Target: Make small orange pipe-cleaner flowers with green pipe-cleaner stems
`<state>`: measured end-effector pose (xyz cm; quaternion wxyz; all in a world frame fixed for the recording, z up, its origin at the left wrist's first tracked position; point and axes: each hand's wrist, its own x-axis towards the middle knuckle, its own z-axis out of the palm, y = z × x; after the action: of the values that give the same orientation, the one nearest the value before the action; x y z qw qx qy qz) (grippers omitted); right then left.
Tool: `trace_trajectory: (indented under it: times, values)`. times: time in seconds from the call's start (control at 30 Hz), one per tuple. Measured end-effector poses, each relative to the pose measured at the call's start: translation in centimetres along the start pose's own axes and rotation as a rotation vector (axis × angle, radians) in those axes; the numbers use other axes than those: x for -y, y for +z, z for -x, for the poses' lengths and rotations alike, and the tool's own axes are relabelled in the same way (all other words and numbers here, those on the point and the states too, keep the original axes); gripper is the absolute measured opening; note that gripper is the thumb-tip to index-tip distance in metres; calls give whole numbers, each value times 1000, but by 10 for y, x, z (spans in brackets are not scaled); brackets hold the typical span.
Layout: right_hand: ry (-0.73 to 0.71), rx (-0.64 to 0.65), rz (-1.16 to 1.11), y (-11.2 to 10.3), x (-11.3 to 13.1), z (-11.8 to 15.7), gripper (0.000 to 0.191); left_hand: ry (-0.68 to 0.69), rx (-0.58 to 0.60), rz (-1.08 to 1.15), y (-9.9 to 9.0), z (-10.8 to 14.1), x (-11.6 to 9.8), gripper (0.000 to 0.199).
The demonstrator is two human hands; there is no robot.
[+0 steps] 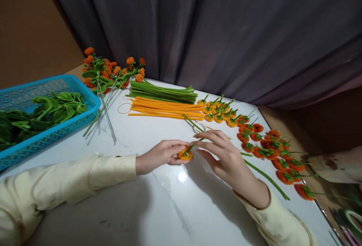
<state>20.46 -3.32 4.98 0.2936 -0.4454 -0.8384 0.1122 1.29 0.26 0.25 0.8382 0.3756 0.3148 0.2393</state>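
Near the middle of the white table, my left hand (162, 154) has its fingers wrapped round a small orange flower (185, 155). A green stem (190, 120) rises from the flower's centre and slants up between my two hands. My right hand (223, 159) is just right of the flower, its fingers bent round the stem; the exact contact of the fingertips is partly hidden. A white ring of tape (199, 127) lies behind my right fingers. Loose green stems (267, 176) rest to the right of my right wrist.
Green strips (164, 92) and orange strips (166, 107) lie at the back. Yellow-orange flower heads (219, 111) and red-orange ones (271, 146) spread rightward on the table (169, 208). A blue basket (56, 134) of leaves stands left, before finished flowers (106, 68). A person's sleeve (336, 166) shows right.
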Motion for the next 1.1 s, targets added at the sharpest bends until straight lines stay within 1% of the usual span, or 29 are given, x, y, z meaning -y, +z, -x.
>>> trace_trajectory:
  times: [0.03,0.1,0.23,0.4,0.47,0.5,0.6,0.63,0.67,0.7,0.73,0.83,0.9,0.93,1.0,1.1]
  values:
    - [-70,24,76,1,-2,0,19,-20,0,15,1,0,-1,31]
    - [-124,82,153,3,-5,1,21,-53,7,35,1,1,-3,27]
    - [-105,176,162,5,-7,4,18,-89,33,22,-1,1,-5,24]
    - [-60,206,195,6,-5,6,23,-110,99,22,-1,2,-8,15]
    - [-69,163,218,8,-5,6,21,-104,110,39,-2,1,-8,13]
    - [-76,118,246,8,-5,6,20,-99,107,45,-2,0,-8,12]
    - [-78,-93,332,11,-3,9,17,-86,63,60,-3,-1,-6,14]
    - [-60,-162,324,12,-1,11,15,-81,44,66,-4,-2,-5,16]
    - [-19,-207,277,14,1,12,12,-74,30,73,-4,-2,-4,17]
    - [41,-220,190,16,3,14,10,-63,22,81,-5,-2,-3,18]
    - [124,-201,71,18,5,16,9,-53,20,85,-5,-2,-2,19]
    - [455,-51,-380,29,8,21,17,-39,15,63,-4,0,-1,20]
    - [645,-14,-641,37,7,23,25,-47,-8,27,-3,1,0,23]
    - [709,-9,-738,40,6,23,29,-52,-18,6,-2,1,0,25]
    - [772,-5,-859,44,4,24,33,-58,-22,-36,-1,2,0,30]
    - [786,-7,-921,45,3,24,33,-55,2,-87,0,1,1,36]
